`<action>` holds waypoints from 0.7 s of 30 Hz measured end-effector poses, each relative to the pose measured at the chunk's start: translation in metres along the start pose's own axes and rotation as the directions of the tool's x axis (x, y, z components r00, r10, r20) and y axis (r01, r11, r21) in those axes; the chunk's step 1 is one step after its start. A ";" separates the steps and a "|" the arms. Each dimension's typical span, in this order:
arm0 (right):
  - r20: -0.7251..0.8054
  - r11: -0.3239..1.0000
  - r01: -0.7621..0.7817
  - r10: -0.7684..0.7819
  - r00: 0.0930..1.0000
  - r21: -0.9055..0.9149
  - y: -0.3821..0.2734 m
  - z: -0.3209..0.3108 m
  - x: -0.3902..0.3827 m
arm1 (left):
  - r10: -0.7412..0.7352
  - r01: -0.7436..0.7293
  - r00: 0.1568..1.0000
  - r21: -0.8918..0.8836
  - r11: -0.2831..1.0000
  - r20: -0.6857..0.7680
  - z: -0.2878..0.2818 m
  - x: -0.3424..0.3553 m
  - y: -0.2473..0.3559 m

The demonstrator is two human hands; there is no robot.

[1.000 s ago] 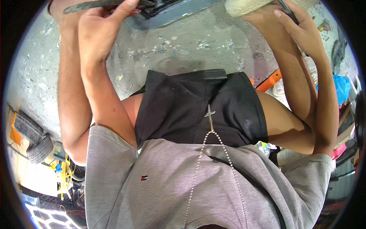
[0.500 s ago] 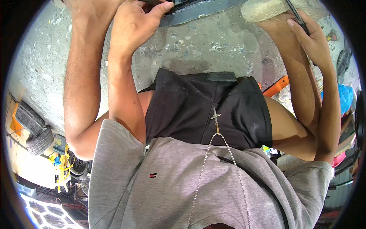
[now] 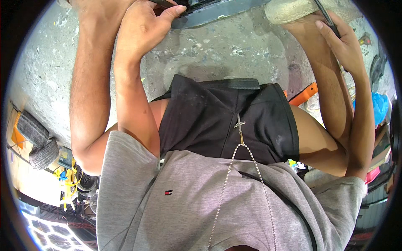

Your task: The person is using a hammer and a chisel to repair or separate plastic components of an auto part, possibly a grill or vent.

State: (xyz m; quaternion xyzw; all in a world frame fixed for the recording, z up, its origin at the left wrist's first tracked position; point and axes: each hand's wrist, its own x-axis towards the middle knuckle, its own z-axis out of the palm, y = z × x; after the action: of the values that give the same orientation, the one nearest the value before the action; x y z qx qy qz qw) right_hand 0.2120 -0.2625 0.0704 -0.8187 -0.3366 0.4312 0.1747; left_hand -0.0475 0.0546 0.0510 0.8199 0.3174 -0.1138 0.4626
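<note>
At the top left, my left hand (image 3: 142,27) is closed with its thumb against the fingers. A dark, slim piece (image 3: 162,3) sits in that grip, cut off by the picture's upper edge, so its kind does not show. Right beside the thumb lies the end of a grey, flat-faced part (image 3: 217,16) with black material along its far side. My right hand (image 3: 341,39), at the upper right, is wrapped round a thin black rod (image 3: 326,19). The rod slants up past my right foot and its far end is out of view.
My bare legs frame a stained concrete floor (image 3: 234,46); a pale sandal (image 3: 289,10) is by my right foot. An orange strip-like object (image 3: 303,94) and a blue plastic bag (image 3: 379,108) lie to the right. Tyres (image 3: 44,154) stand at the left.
My left hand has shifted slightly left, with the dark piece still in it. The cross pendant on my chain has swung a little right. My right hand stays in place.
</note>
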 end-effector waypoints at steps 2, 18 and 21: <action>-0.025 0.999 0.046 -0.046 0.999 0.021 -0.002 0.000 0.001 | 0.017 -0.017 0.999 -0.009 1.000 -0.033 -0.008 -0.002 0.001; -0.001 0.998 0.064 -0.064 0.998 -0.010 0.001 0.000 0.002 | 0.057 -0.056 0.998 0.118 0.991 -0.004 -0.016 -0.004 0.006; -0.005 0.998 0.062 -0.062 0.998 -0.015 0.002 0.000 0.001 | 0.050 -0.047 0.999 0.119 0.992 -0.021 -0.014 -0.003 0.006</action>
State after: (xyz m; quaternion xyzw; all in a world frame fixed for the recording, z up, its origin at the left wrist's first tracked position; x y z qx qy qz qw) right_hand 0.2133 -0.2626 0.0686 -0.8105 -0.3644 0.4206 0.1827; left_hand -0.0475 0.0633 0.0640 0.8546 0.2956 -0.1115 0.4121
